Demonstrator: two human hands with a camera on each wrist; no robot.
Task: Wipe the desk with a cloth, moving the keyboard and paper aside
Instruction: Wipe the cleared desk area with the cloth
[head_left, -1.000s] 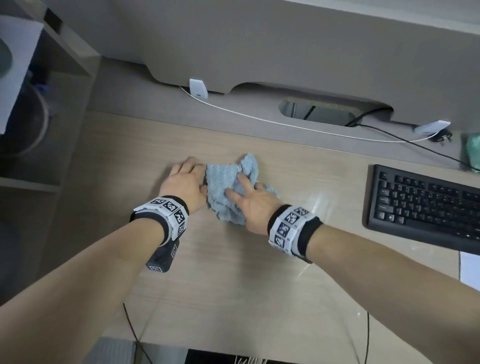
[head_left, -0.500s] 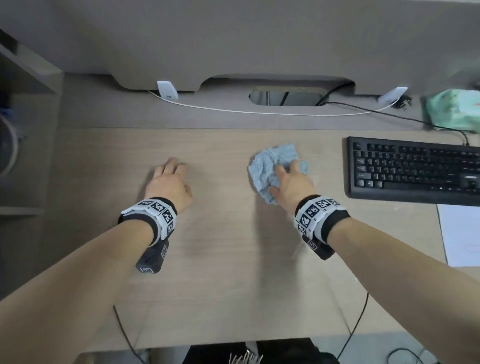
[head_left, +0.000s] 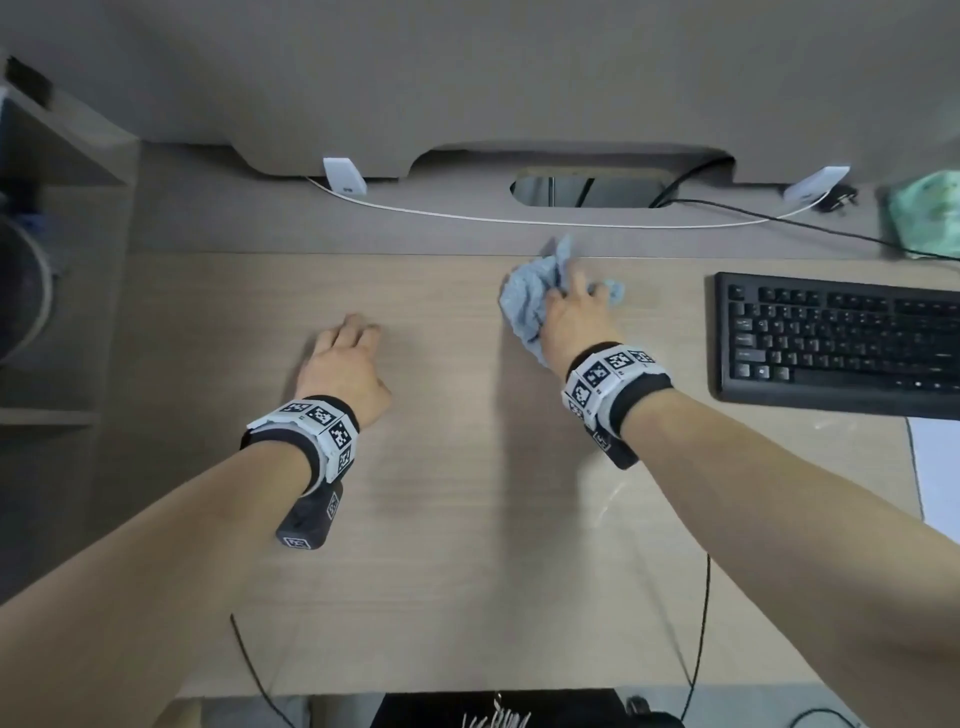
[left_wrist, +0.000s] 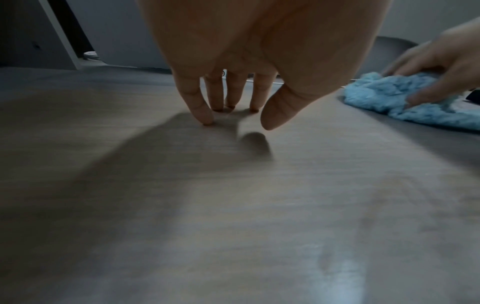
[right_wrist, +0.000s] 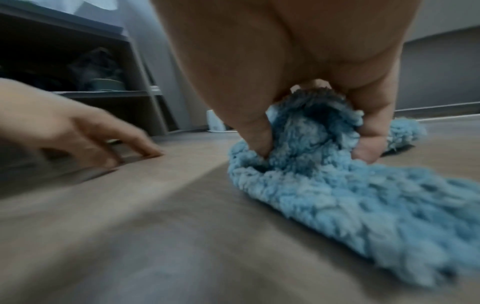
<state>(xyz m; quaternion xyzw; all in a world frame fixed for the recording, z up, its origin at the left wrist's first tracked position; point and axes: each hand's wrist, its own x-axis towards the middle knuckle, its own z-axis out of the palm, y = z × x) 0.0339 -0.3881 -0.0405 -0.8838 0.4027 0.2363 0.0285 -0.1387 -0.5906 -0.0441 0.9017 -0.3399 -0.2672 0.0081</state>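
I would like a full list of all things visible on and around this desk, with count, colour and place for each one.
desk: 1, light wood, fills the middle of the view.
cloth: 1, light blue, crumpled on the desk left of the keyboard, under the right hand.
keyboard: 1, black, right side of the desk.
paper: 1 sheet, white, right edge, in front of the keyboard.
white cable: 1, along the back strip of the desk.
black cable: 1, back right, from the desk opening.
green bundle: 1, pale green, back right corner.
shelf unit: 1, grey-brown, left of the desk.
left hand: fingertips touch the bare desk, holds nothing.
right hand: grips the cloth.
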